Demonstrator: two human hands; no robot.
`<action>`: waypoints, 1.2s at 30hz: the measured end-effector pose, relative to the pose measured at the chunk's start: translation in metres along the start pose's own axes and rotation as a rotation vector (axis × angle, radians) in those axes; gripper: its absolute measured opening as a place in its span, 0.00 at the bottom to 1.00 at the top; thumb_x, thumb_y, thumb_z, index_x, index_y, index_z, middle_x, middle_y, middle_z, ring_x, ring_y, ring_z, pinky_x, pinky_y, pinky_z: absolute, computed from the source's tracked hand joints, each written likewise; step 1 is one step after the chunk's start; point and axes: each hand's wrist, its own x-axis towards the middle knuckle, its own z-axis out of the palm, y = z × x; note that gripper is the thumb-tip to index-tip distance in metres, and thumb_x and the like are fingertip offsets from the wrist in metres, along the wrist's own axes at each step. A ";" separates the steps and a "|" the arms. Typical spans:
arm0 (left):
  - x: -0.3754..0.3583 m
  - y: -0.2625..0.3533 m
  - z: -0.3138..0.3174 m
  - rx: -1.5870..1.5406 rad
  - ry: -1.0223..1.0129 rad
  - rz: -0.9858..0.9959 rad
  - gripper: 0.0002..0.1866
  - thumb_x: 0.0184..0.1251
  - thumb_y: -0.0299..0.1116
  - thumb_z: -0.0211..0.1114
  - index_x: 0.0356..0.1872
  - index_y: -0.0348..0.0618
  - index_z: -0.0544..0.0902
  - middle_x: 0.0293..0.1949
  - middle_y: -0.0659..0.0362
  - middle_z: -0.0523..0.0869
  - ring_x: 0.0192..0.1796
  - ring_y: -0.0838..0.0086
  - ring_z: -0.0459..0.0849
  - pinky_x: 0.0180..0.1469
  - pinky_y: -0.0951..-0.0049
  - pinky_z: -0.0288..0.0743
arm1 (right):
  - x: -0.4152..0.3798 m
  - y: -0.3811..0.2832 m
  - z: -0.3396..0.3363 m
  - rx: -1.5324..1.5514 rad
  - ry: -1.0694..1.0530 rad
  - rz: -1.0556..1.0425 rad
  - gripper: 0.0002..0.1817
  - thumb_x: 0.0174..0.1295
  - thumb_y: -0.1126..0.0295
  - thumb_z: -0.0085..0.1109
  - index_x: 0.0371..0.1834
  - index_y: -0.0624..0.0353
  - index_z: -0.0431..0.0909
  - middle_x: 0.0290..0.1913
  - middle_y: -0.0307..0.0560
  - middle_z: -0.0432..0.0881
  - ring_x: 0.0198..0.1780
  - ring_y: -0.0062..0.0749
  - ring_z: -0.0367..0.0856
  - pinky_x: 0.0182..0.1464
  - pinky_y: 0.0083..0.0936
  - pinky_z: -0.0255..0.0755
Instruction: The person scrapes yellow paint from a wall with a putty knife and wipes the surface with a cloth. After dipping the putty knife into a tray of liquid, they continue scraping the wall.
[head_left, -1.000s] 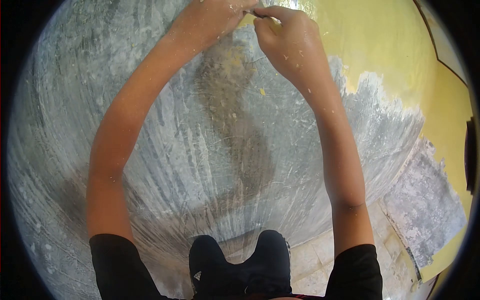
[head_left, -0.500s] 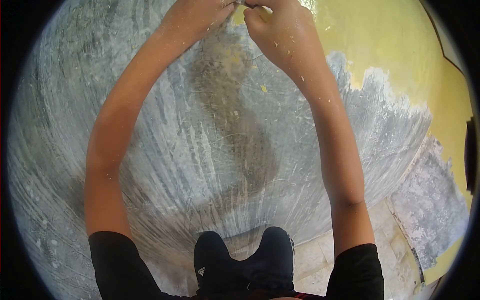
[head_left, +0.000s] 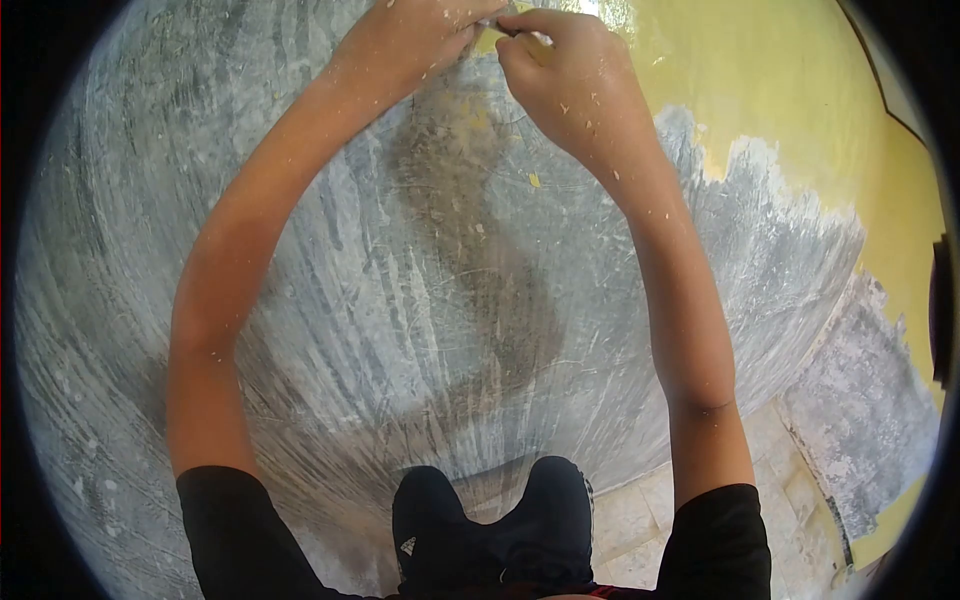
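Observation:
Both my hands meet at the top edge of the view, against a grey wall (head_left: 400, 250) with yellow paint (head_left: 760, 70) on its upper right. My right hand (head_left: 570, 60) is closed, thumb and curled fingers pinching a thin, dark, blade-like tool (head_left: 507, 29). At the tool's left end, the fingers of my left hand (head_left: 425, 35) are pressed together on it; the frame's top edge cuts off part of that hand. Most of the tool is hidden, so its exact kind cannot be made out. Small pale flakes stick to both hands and forearms.
A ragged paint edge (head_left: 750, 150) runs down to the right. One yellow flake (head_left: 534, 181) shows on the grey surface. My shoes and dark trousers (head_left: 490, 530) are below, with pale floor tiles (head_left: 630, 515) beside them. A patchy grey wall section (head_left: 860, 400) lies at the right.
Both hands have shifted slightly down and right in the view, showing more of the tool between them. Their grip looks the same.

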 end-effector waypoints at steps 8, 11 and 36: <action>-0.002 -0.002 0.006 0.024 -0.005 0.019 0.09 0.71 0.23 0.63 0.48 0.40 0.85 0.41 0.48 0.90 0.42 0.47 0.91 0.43 0.52 0.85 | -0.007 -0.011 -0.012 0.070 -0.047 0.111 0.19 0.68 0.72 0.56 0.54 0.76 0.88 0.41 0.79 0.88 0.43 0.65 0.93 0.50 0.46 0.85; -0.003 -0.005 0.000 0.049 0.002 0.032 0.09 0.70 0.23 0.63 0.48 0.40 0.85 0.42 0.48 0.90 0.42 0.47 0.91 0.43 0.52 0.85 | -0.003 -0.014 -0.007 0.024 -0.042 0.141 0.19 0.68 0.72 0.56 0.54 0.75 0.88 0.40 0.79 0.88 0.42 0.64 0.92 0.48 0.47 0.84; 0.008 -0.009 -0.017 -0.004 -0.141 -0.090 0.11 0.72 0.26 0.62 0.51 0.41 0.87 0.45 0.43 0.91 0.46 0.44 0.91 0.47 0.52 0.85 | 0.011 -0.020 0.001 0.035 0.039 0.097 0.19 0.65 0.72 0.55 0.49 0.77 0.88 0.38 0.78 0.87 0.41 0.67 0.91 0.48 0.49 0.84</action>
